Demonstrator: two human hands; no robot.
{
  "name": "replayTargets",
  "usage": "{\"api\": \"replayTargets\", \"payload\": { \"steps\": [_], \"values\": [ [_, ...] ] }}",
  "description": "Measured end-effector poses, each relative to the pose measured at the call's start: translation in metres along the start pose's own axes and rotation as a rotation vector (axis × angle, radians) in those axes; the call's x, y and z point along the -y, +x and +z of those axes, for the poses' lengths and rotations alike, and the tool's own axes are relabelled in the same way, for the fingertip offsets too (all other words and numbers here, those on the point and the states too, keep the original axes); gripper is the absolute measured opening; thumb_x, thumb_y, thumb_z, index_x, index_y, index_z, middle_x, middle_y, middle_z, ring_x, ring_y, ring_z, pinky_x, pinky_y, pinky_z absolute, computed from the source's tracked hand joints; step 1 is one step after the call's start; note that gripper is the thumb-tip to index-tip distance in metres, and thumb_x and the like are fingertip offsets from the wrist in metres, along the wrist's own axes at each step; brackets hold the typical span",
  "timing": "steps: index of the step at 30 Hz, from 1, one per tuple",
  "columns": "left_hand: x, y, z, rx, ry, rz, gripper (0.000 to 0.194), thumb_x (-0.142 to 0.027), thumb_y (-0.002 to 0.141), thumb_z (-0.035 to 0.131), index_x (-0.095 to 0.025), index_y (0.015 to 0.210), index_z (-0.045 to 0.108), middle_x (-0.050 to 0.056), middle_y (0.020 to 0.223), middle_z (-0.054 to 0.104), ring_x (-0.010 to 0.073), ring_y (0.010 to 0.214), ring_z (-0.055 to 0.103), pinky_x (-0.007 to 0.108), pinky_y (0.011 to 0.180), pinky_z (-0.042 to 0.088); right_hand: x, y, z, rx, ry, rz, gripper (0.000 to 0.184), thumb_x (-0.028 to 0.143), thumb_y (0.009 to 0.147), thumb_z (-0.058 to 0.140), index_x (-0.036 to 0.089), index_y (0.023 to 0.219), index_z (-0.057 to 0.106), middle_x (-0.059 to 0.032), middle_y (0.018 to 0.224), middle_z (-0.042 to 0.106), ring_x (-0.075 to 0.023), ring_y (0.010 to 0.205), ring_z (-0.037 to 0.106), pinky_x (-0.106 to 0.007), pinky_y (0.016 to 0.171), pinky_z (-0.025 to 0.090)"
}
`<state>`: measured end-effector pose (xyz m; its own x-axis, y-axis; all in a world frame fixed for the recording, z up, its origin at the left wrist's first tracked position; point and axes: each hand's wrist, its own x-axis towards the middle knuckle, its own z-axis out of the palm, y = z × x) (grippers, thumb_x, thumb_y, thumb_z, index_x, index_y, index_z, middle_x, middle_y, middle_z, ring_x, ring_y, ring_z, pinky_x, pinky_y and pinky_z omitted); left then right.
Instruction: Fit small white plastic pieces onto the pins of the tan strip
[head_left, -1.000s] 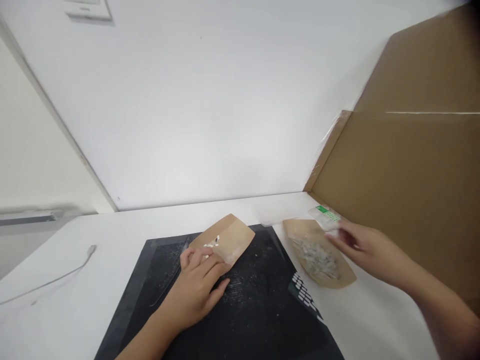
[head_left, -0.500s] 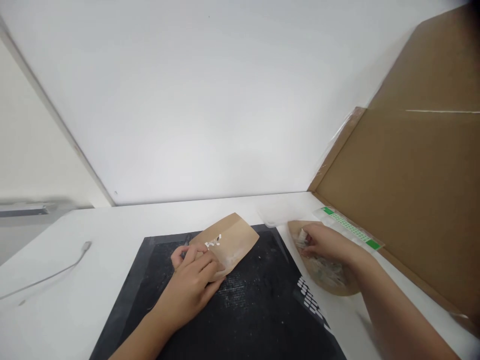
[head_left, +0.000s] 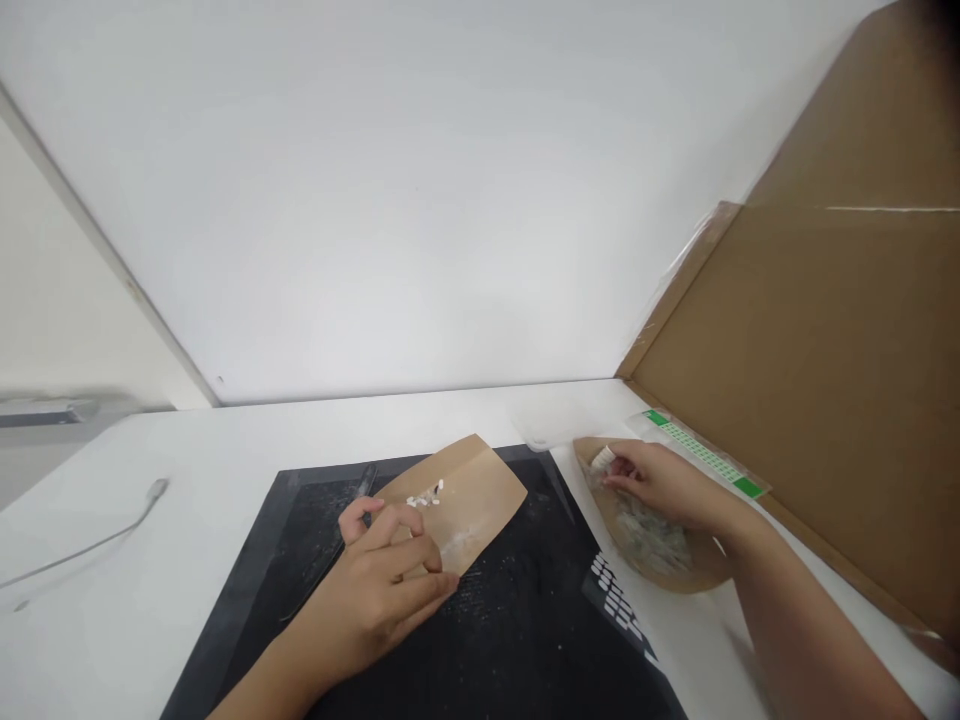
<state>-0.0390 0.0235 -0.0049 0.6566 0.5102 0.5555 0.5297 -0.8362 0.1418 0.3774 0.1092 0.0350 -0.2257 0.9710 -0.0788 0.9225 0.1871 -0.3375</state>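
Note:
My left hand [head_left: 382,585] rests on a black mat [head_left: 510,640], its fingers curled at the near edge of a brown paper piece [head_left: 469,495]. A few small white bits [head_left: 425,494] lie on that paper just beyond my fingertips. My right hand [head_left: 660,482] is over a second brown paper [head_left: 675,560] at the mat's right, which carries a heap of small pale pieces [head_left: 649,535]. Its fingers pinch a small white piece [head_left: 602,459] above the heap.
A large cardboard sheet [head_left: 810,350] leans up along the right side. A clear strip with green labels [head_left: 701,458] lies at its foot. A thin cable [head_left: 82,545] runs over the white table [head_left: 225,450] at left. A white wall stands behind.
My right hand left the green-labelled strip beside the cardboard, moved left onto the heap and pinched a white piece. My left hand stayed at the paper, fingers shifting slightly.

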Motion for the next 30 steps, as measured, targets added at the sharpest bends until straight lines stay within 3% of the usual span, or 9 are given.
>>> {"api": "replayTargets", "payload": {
  "steps": [4,9,15,19,22,26,30],
  "values": [
    [-0.003,0.001,0.000,-0.005,-0.062,0.027,0.008,-0.027,0.094,0.075,-0.029,0.101,0.073,-0.001,0.080,0.073,0.0262,0.096,0.064,0.049,0.094,0.037,0.007,-0.006,-0.008,-0.001,0.082,0.040,0.016,0.039,0.088,0.059,0.024,0.086,0.065,-0.0050,0.091,0.076,-0.0253,0.084,0.069,-0.033,0.073,0.049],
    [-0.005,0.002,-0.001,-0.026,-0.067,0.023,0.018,-0.041,0.088,0.080,-0.027,0.097,0.073,0.002,0.079,0.071,0.0301,0.095,0.064,0.053,0.091,0.036,0.008,-0.006,-0.009,0.005,0.200,-0.004,0.025,0.048,0.090,0.060,0.024,0.086,0.060,-0.0059,0.090,0.075,-0.0251,0.086,0.069,-0.035,0.077,0.052],
    [-0.006,-0.001,-0.004,-0.028,-0.081,-0.022,0.015,-0.034,0.087,0.076,-0.028,0.101,0.073,0.004,0.082,0.070,0.0314,0.095,0.063,0.055,0.092,0.035,0.006,-0.010,-0.009,-0.017,0.240,-0.031,0.030,0.054,0.092,0.062,0.025,0.091,0.054,-0.0052,0.092,0.073,-0.0232,0.084,0.068,-0.032,0.074,0.050],
    [-0.006,-0.001,-0.004,-0.016,-0.115,-0.018,0.014,-0.026,0.089,0.071,-0.027,0.103,0.073,0.004,0.083,0.070,0.0286,0.095,0.065,0.052,0.096,0.039,0.007,-0.011,-0.010,-0.014,0.269,-0.071,0.031,0.054,0.095,0.060,0.024,0.088,0.056,-0.0022,0.085,0.070,-0.0208,0.080,0.066,-0.030,0.070,0.048],
    [-0.007,0.000,0.000,-0.074,-0.180,-0.035,0.013,-0.023,0.091,0.067,-0.026,0.102,0.074,0.003,0.082,0.069,0.0259,0.092,0.064,0.048,0.097,0.041,0.002,-0.009,-0.009,-0.028,0.287,-0.055,0.033,0.055,0.092,0.064,0.023,0.084,0.059,-0.0027,0.083,0.071,-0.0212,0.078,0.066,-0.031,0.069,0.047],
    [-0.008,-0.001,0.002,-0.095,-0.206,-0.057,0.016,-0.021,0.089,0.068,-0.025,0.103,0.074,0.003,0.082,0.068,0.0269,0.094,0.064,0.049,0.099,0.038,-0.005,-0.007,-0.007,0.012,0.386,-0.046,0.035,0.054,0.094,0.060,0.021,0.089,0.069,-0.0064,0.088,0.075,-0.0221,0.081,0.068,-0.032,0.071,0.050],
    [-0.007,-0.002,0.000,-0.087,-0.165,-0.049,0.017,-0.020,0.086,0.070,-0.026,0.102,0.073,0.004,0.083,0.069,0.0297,0.096,0.063,0.052,0.099,0.033,-0.011,-0.006,-0.005,0.009,0.386,0.002,0.036,0.055,0.092,0.063,0.020,0.086,0.071,-0.0040,0.079,0.072,-0.0179,0.068,0.063,-0.028,0.060,0.045]
  ]
}}
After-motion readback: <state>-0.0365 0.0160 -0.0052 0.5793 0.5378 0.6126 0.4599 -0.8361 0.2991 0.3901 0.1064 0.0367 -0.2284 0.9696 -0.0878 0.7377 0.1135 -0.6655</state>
